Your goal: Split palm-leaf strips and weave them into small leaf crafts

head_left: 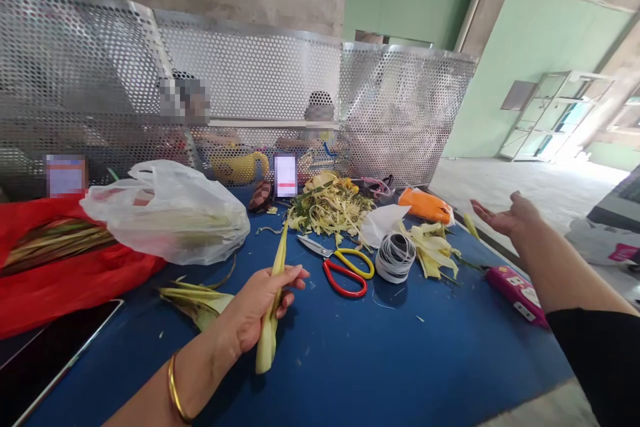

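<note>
My left hand is wrapped round a bundle of pale yellow-green corn husk, its narrow end pointing away over the blue table. Off to the right, beyond the table's edge, my right hand is raised with its palm up and fingers apart, holding nothing. Scissors with one red and one yellow handle lie just right of the held husk. Beside them stands a spool of white wire. More husk leaves lie left of my left hand, and others lie past the spool.
A heap of husk scraps and an upright phone stand before a perforated metal screen. People sit behind it. Leftward are a white plastic bag, a red bag and a dark tablet; a magenta box lies right.
</note>
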### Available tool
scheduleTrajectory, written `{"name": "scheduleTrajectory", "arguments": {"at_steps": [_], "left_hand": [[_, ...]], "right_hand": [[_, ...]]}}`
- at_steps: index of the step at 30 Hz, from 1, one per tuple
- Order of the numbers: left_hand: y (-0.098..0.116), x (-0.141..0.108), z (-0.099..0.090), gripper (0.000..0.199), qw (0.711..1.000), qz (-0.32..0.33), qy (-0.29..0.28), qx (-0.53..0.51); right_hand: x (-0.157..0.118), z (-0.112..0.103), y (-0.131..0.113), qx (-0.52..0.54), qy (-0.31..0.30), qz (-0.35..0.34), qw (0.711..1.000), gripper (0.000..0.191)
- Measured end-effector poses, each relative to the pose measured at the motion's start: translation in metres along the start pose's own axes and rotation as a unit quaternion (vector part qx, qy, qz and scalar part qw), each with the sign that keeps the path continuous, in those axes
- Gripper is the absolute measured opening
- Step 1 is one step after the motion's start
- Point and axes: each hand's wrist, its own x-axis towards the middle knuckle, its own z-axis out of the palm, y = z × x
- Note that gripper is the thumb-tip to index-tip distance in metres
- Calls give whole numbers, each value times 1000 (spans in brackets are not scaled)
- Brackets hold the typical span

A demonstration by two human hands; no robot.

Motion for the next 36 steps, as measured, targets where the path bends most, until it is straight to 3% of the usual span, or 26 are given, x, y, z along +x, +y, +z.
{"name": "scheduleTrajectory", "arguments": {"at_steps": [3, 5, 7, 10, 13, 15, 19, 23, 26, 32, 36], "left_hand": [[-1, -1, 2, 32, 1000, 3, -12, 2], [-2, -2, 4, 30, 1000, 4, -25, 4], [-3, -4, 7, 27, 999, 8, -44, 10], [-6, -4, 8, 23, 996, 27, -88, 20], [-9, -3, 6, 22, 993, 31, -108, 35], [-10, -2, 5, 22, 991, 23, -126, 32], [-9, -3, 5, 27, 992, 5, -122, 3], [-8, -4, 6, 35, 998, 18, -49, -26], [-9, -2, 6, 30, 998, 45, -8, -42], [-5, 2, 3, 13, 993, 19, 18, -115], [-1, 4, -2, 15, 992, 28, 48, -115]], "right_hand": [[-28, 26, -15, 23, 27, 6, 999, 36], [-67, 56, -24, 38, 6, -30, 999, 23], [-117, 92, -30, 42, -82, -64, 994, 17], [-189, 148, -31, 70, -316, -31, 946, 24], [-229, 191, -24, 157, -434, 76, 884, 31], [-237, 206, -18, 180, -462, 117, 861, 32], [-233, 210, -11, 211, -433, 127, 867, 33], [-223, 210, -9, 187, -357, 82, 911, 36], [-216, 215, -9, 173, -316, 74, 930, 39], [-214, 215, -3, 217, -313, 139, 914, 41], [-211, 207, -2, 190, -345, 113, 912, 39]]}}
